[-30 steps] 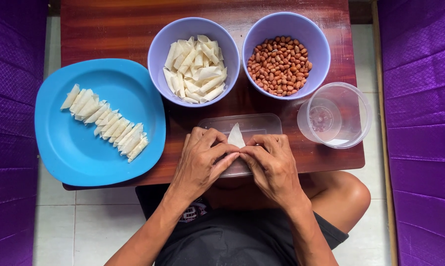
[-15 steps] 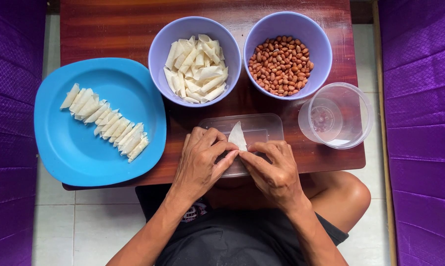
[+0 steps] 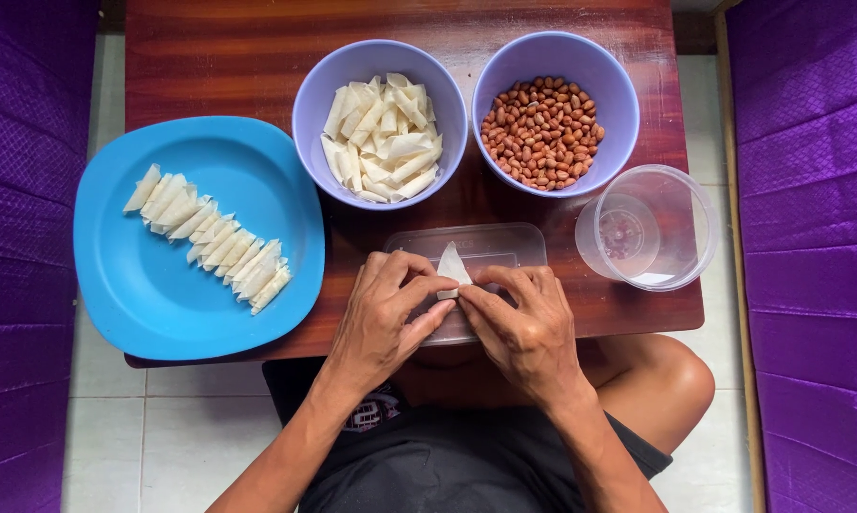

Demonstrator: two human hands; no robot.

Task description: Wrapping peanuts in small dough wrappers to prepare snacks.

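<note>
Hands met over a clear rectangular lid that lay flat on the wooden table, and that lid serves here as the landmark. The left hand and the right hand both pinched a small white pastry wrapper between their fingertips, the two hands touching each other at the thumbs. The wrapper stood over the near half of the lid, its pointed tip aimed away from the person; whether its lower edge rested on the lid could not be told.

Beyond the lid, on the far left, stood a lilac bowl of wrapper strips. Beyond the lid on the far right stood a second lilac bowl of peanuts, the two bowls nearly touching. Just right of the lid sat a clear plastic tub, at the table's edge, with a little liquid in its bottom. Well left of the lid lay a blue plate that overhung the near edge of the table; it carried a slanting row of folded pastries. Below the lid, the person's dark shorts and one bare knee showed above a tiled floor.
</note>
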